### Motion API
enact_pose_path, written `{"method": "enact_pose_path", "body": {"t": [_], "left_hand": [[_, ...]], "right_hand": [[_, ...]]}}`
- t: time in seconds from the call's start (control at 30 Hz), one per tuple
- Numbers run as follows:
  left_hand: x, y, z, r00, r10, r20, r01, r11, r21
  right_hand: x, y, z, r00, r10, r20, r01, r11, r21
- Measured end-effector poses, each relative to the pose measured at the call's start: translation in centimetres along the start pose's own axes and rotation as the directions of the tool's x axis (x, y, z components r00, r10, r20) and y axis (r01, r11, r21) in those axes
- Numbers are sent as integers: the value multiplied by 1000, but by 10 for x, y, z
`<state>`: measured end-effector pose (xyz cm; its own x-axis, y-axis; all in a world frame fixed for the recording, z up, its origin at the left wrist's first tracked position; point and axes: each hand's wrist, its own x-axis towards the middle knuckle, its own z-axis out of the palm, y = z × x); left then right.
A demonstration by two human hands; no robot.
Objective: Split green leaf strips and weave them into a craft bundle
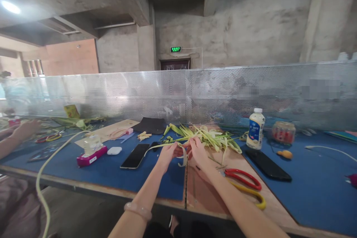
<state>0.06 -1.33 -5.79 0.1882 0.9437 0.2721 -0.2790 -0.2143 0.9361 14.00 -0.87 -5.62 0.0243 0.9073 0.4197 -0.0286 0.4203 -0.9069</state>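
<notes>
My left hand [168,155] and my right hand [198,153] are close together above the table, fingers curled and pinched on a pale leaf strip [183,160]. The strip looks like a piece of husk. One end curves out to the left past my left hand, and a loop hangs between the hands. Just behind my hands lies a heap of green and yellowish leaf strips [214,137]. Scissors [247,179] with one red and one yellow handle lie on a wooden board [206,193], beside my right forearm, which hides their blades.
A phone [135,156], earbud case [114,151] and pink tissue pack [92,156] lie to the left. Rightward are a black phone [269,165], bottle [255,129] and jar [283,132]. A perforated metal screen [125,93] stands behind. Another person's hand [26,129] is far left.
</notes>
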Motion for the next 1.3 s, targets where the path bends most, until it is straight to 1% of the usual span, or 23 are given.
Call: {"method": "enact_pose_path", "body": {"t": [0.23, 0.37, 0.43, 0.53, 0.63, 0.7, 0.8, 0.93, 1.0, 1.03, 1.13, 1.2, 1.3], "left_hand": [[4, -2, -2, 997, 43, -71, -41, 999, 25], [4, -3, -3, 995, 55, -79, -52, 998, 38], [4, -3, -3, 995, 60, -80, -56, 997, 45], [3, -3, -3, 994, 69, -87, -64, 996, 58], [2, -1, -4, 993, 74, -92, -68, 995, 70], [2, -1, -4, 993, 71, -95, -63, 995, 77], [2, -1, -5, 992, 62, -112, -53, 995, 81], [2, -2, -6, 989, 54, -138, -46, 997, 63], [3, -2, -7, 988, 55, -145, -49, 998, 45], [3, -2, -7, 987, 56, -149, -51, 998, 37], [3, -2, -6, 989, 53, -139, -52, 999, 9], [3, -2, -5, 994, 41, -97, -42, 999, -8], [1, -1, -1, 1000, 12, -5, -12, 1000, -20]], "right_hand": [[3, 9, -2, 999, -2, -52, 0, 999, -32], [4, 8, -2, 998, 20, -53, -23, 998, -52], [3, 7, -1, 999, 39, -14, -39, 997, -74], [0, 5, 1, 995, 35, 96, -24, 993, -114], [-5, 3, 2, 974, 22, 224, 9, 990, -139], [-8, 1, 3, 957, 31, 287, 12, 989, -147], [-11, -3, 3, 937, 48, 345, 6, 988, -154], [-15, -9, 3, 920, 71, 385, -1, 984, -180], [-16, -10, 3, 930, 65, 363, 12, 979, -205], [-15, -11, 2, 943, 49, 328, 26, 975, -219], [-11, -12, -3, 986, -31, 163, 75, 960, -270], [-7, -13, -6, 994, -78, 82, 100, 945, -311], [-3, -13, -7, 992, -108, 66, 125, 922, -366]]}}
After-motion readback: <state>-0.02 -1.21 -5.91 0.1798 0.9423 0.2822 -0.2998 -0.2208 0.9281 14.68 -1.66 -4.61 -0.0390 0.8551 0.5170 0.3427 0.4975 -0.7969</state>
